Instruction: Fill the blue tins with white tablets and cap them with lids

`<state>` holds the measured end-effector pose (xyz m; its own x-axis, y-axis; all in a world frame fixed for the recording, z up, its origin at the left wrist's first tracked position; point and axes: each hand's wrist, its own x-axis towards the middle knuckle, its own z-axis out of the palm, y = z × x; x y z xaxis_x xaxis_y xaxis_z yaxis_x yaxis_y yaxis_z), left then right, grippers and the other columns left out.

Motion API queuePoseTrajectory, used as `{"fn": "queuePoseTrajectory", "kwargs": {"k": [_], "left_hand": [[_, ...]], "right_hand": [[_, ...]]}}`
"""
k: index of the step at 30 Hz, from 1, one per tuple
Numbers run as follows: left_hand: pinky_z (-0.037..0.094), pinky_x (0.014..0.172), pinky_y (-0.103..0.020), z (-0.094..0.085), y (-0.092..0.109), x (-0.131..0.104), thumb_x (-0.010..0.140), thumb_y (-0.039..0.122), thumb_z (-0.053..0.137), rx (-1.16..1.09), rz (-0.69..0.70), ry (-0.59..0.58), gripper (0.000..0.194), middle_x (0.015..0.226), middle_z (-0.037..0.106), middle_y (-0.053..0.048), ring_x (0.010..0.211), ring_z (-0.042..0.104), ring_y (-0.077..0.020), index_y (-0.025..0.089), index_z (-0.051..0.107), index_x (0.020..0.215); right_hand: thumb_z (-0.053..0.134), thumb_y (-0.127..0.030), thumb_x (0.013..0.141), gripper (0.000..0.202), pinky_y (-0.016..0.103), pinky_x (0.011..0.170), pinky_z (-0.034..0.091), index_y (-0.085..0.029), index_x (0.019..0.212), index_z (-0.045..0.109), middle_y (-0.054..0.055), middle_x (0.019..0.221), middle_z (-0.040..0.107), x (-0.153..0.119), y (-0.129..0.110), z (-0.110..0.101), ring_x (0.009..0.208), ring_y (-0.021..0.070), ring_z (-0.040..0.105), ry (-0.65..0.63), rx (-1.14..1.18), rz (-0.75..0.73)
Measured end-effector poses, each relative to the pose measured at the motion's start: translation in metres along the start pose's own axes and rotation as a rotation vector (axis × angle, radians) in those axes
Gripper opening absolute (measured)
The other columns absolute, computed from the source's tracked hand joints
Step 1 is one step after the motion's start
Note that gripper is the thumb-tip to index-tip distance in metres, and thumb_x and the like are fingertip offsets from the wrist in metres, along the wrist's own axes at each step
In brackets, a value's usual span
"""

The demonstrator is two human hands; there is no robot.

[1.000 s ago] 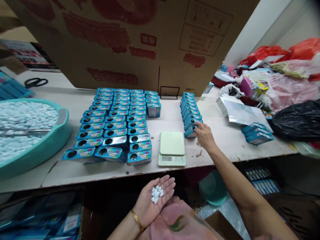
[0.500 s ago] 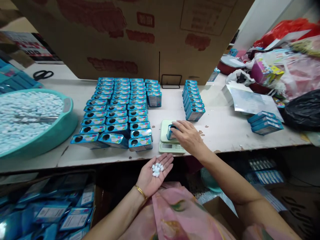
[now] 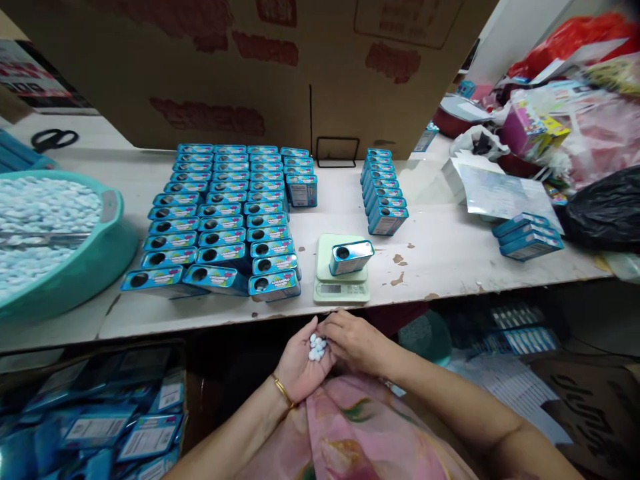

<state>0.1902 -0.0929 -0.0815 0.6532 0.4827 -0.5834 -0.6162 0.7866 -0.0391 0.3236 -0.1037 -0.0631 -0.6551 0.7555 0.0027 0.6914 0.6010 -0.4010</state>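
My left hand (image 3: 303,363) is palm up and cupped, holding a small heap of white and pale-blue candies (image 3: 317,348). Over its fingers lies my right hand (image 3: 356,341), fingers bent and tips at the candies; whether something is between them cannot be made out. Just beyond both hands, at the table's edge, a pale green digital scale (image 3: 325,257) bears one blue tin (image 3: 352,259). The tin stands upright, with a dark round opening in its top.
Rows of blue tins (image 3: 220,223) stand left of the scale, a shorter row (image 3: 385,193) to its right. A turquoise basin (image 3: 113,247) heaped with candies is at the left. Behind rises a large cardboard box (image 3: 325,67). Scissors (image 3: 54,139) lie at the far left.
My right hand has let go of the tin on the scale and come back to the candies in my left palm. My left hand has cupped more.
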Motion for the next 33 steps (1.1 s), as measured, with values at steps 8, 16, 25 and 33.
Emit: {"fn": "queuePoseTrajectory", "kwargs": {"k": [8, 16, 25, 33], "left_hand": [[0.048, 0.073, -0.027, 0.011, 0.003, 0.000, 0.081, 0.018, 0.040, -0.005, 0.038, -0.011, 0.021, 0.065, 0.061, -0.003, 0.063, 0.058, -0.0096, 0.008, 0.057, 0.076], [0.037, 0.092, -0.036, 0.015, 0.014, 0.002, 0.081, 0.023, 0.040, 0.027, 0.035, -0.104, 0.031, 0.103, 0.059, -0.017, 0.104, 0.050, -0.0238, 0.002, 0.055, 0.098], [0.035, 0.094, -0.037, 0.008, 0.017, 0.000, 0.079, 0.022, 0.042, 0.027, 0.041, -0.092, 0.033, 0.119, 0.049, -0.020, 0.115, 0.038, -0.0262, 0.003, 0.052, 0.105], [0.038, 0.091, -0.036, 0.008, 0.016, 0.000, 0.080, 0.024, 0.041, 0.025, 0.042, -0.107, 0.031, 0.107, 0.058, -0.017, 0.108, 0.047, -0.0242, 0.005, 0.056, 0.100]], "right_hand": [[0.044, -0.014, 0.079, 0.018, 0.028, 0.074, 0.043, -0.013, 0.097, 0.048, 0.007, 0.087, 0.052, 0.002, 0.003, -0.012, 0.085, 0.0162, 0.047, 0.008, 0.011, -0.005], [0.040, -0.013, 0.081, 0.014, 0.026, 0.074, 0.043, -0.015, 0.090, 0.051, 0.006, 0.085, 0.054, 0.015, 0.033, -0.068, 0.082, 0.0139, 0.049, 0.341, 0.075, 0.044], [0.039, -0.018, 0.084, 0.019, 0.027, 0.073, 0.043, -0.016, 0.092, 0.055, 0.006, 0.087, 0.053, 0.047, 0.068, -0.097, 0.081, 0.0144, 0.051, 0.346, -0.186, 0.065], [0.038, -0.019, 0.085, 0.021, 0.027, 0.080, 0.042, -0.015, 0.099, 0.053, 0.008, 0.096, 0.053, 0.027, 0.027, -0.077, 0.091, 0.0145, 0.049, 0.407, -0.046, 0.047]]}}
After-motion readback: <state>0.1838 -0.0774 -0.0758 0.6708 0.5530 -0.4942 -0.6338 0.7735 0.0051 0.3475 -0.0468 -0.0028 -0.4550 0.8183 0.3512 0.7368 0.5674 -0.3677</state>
